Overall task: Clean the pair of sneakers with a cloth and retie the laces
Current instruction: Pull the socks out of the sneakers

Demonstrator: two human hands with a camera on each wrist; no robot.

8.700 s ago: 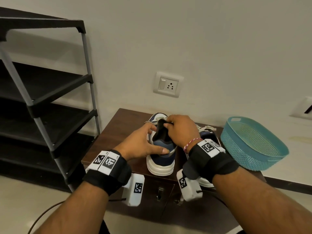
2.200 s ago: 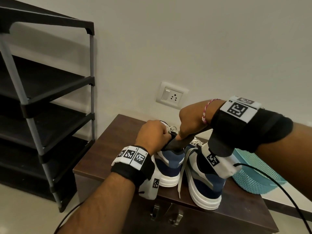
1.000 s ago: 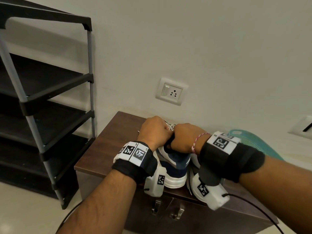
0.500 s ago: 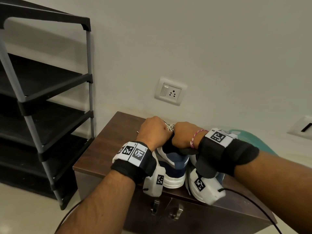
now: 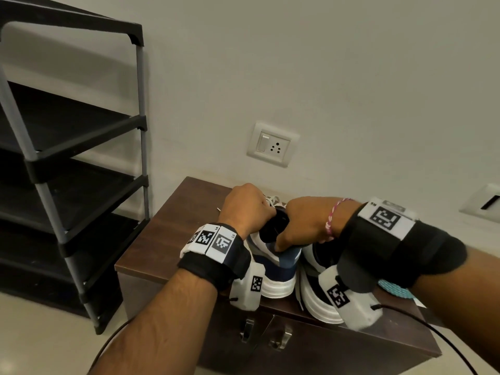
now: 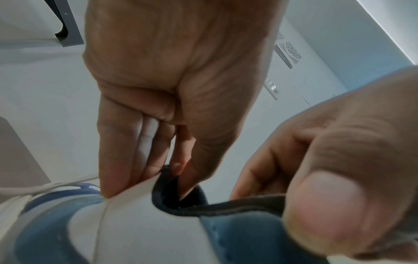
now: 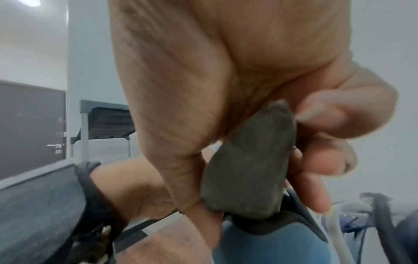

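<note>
Two sneakers (image 5: 281, 269) sit side by side on a cabinet (image 5: 167, 226), shelf rack (image 5: 81, 169) left, basket (image 5: 395, 289) right.

I see a black shelf rack (image 5: 70, 147) standing on the floor left of a dark wooden cabinet (image 5: 167, 228), with a white wall socket (image 5: 272, 144) above the cabinet. A teal basket (image 5: 393, 289) peeks out at right, mostly hidden. Metal handles (image 5: 247, 330) on cabinet front.

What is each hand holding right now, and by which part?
Both grip the left sneaker on the cabinet: left hand at the dark collar's edge, right hand pinching its dark insole.
</note>
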